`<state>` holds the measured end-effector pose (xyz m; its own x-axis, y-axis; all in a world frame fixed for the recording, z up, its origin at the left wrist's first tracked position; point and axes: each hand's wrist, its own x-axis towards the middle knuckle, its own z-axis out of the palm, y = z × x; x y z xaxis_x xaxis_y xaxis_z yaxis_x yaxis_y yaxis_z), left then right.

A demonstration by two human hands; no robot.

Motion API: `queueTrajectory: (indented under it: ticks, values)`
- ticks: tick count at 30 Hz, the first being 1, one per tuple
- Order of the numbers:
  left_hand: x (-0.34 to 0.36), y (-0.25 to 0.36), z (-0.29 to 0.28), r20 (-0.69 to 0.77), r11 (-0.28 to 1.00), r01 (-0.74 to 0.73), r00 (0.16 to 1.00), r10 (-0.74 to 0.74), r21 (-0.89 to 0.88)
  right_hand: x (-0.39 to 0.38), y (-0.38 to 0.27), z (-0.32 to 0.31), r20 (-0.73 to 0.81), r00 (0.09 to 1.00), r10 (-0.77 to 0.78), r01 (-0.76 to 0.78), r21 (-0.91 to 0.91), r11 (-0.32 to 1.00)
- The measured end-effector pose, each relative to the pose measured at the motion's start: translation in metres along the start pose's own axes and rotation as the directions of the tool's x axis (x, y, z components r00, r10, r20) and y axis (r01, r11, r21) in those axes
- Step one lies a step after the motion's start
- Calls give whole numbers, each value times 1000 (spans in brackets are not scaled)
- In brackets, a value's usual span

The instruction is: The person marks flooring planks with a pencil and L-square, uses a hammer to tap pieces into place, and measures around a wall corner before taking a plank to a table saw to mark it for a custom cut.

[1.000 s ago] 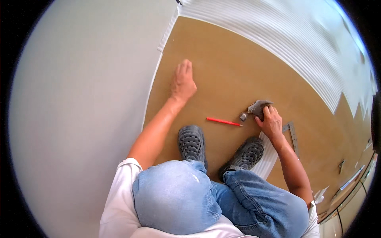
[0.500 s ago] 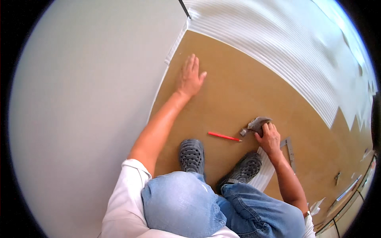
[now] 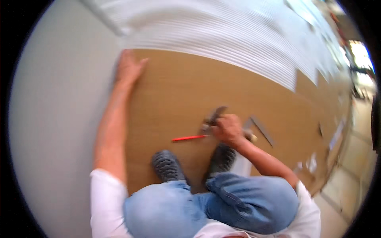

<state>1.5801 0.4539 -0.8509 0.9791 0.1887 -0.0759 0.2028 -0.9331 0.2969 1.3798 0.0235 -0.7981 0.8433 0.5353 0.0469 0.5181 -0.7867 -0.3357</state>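
My left hand (image 3: 130, 66) rests on the far left corner of a brown board (image 3: 166, 87), along the grey wall, thumb spread and fingers stretched out. Blurred by motion, my right hand (image 3: 229, 129) is closed around what looks like a claw hammer (image 3: 218, 113). Its dark head sticks out ahead of my fist, and a pale handle end shows behind. A red pencil (image 3: 186, 138) lies on the board just left of the hammer head. To the right of my right hand lies a flat metal bar (image 3: 262, 131), like part of a square.
Ribbed white sheeting (image 3: 222, 43) lies beyond the board, with a jagged right edge. The plain wall (image 3: 59, 119) runs along my left. My dark clogs (image 3: 166, 164) stand on the board. Scraps (image 3: 311, 162) and small tools lie at right, near a tiled floor (image 3: 341, 190).
The view has swung to the right. My left hand has moved to the board's far left corner. My right hand, with the hammer, is now nearer the pencil.
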Motion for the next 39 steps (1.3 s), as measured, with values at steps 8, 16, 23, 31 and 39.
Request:
queueTrajectory:
  ticks: [8,16,23,31,39]
  values:
    - [-69,-19,40,-125,867,-418,878,462,273,2,-86,44,101,918,-383,369,136,919]
    - [-164,27,25,107,789,-614,787,608,34,18,-88,35,292,931,-218,167,192,967]
    - [-185,38,21,149,772,-631,758,635,-78,-5,10,-24,-191,939,286,-281,58,958]
    - [-183,26,23,99,714,-698,707,700,-54,-30,48,17,-11,991,131,-127,168,977]
    - [-170,40,-16,337,578,-816,551,764,22,-91,85,-10,-115,930,350,-340,98,935]
